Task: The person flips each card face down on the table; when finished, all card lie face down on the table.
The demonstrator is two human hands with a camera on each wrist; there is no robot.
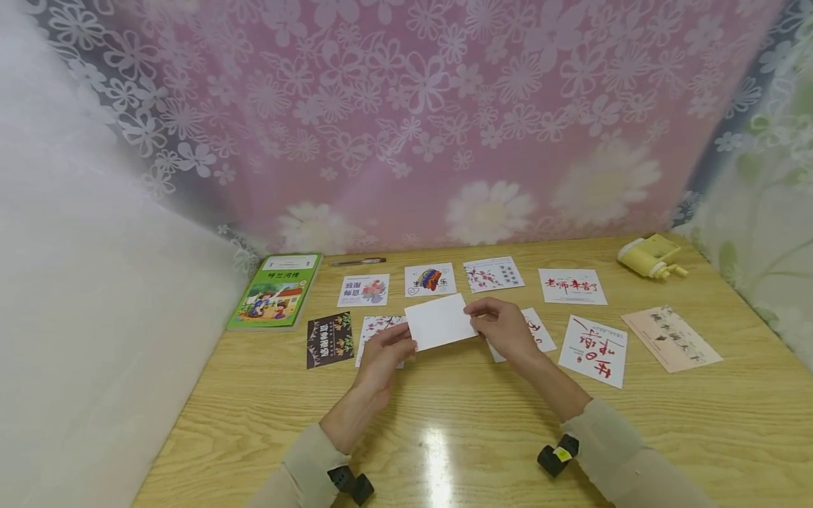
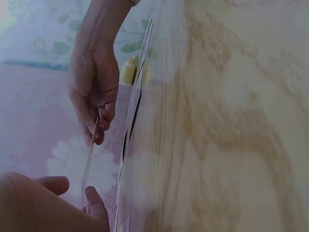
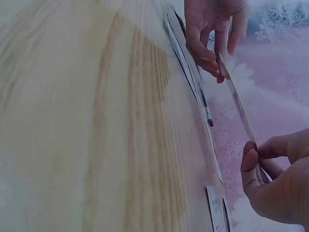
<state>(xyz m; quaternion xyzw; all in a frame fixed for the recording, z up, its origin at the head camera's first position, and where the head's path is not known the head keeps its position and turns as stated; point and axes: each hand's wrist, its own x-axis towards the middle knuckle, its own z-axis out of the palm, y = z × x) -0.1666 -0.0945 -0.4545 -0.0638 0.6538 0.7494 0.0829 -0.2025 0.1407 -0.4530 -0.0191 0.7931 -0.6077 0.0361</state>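
Observation:
A blank white card (image 1: 442,322) is held tilted above the table, between both hands in the head view. My right hand (image 1: 506,329) pinches its right edge between thumb and fingers, which the right wrist view also shows. My left hand (image 1: 384,353) is at the card's left edge, its fingers against the back; in the left wrist view the thumb (image 2: 54,184) stands apart from the card. Behind the hands, a plum-blossom card (image 1: 375,330) and a card with red writing (image 1: 540,331) are partly covered. The held card's other face is hidden in the head view.
More printed cards lie about, among them a dark card (image 1: 329,340), a red-lettered card (image 1: 573,286) and a beige card (image 1: 672,339). A green book (image 1: 276,291) lies at left, a pen (image 1: 358,261) at the back, a yellow device (image 1: 651,257) at back right.

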